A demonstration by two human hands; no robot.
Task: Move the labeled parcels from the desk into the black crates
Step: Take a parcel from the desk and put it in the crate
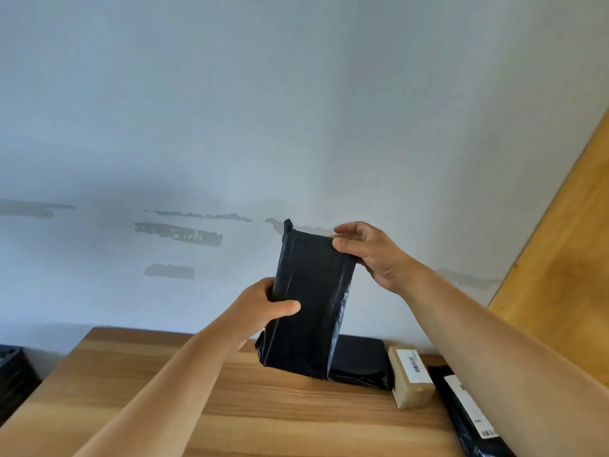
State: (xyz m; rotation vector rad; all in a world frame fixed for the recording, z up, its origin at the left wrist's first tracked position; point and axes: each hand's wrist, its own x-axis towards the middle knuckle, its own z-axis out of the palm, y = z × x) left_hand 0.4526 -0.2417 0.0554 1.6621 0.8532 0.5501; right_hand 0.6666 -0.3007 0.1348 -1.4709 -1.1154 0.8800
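I hold a black plastic-wrapped parcel (309,301) upright above the wooden desk (164,390). My left hand (263,308) grips its lower left edge, thumb across the front. My right hand (372,252) pinches its top right corner. No label shows on the side facing me. Behind it another black parcel (359,361) lies flat on the desk. A beige box with a white barcode label (412,374) stands to the right. A black parcel with a white label (468,413) lies at the desk's right, partly under my right forearm. A black crate (13,374) shows at the far left edge.
A pale wall with patched grey marks (178,234) rises behind the desk. A wooden panel (566,258) slants up on the right. The crate sits lower than the desk, beyond its left edge.
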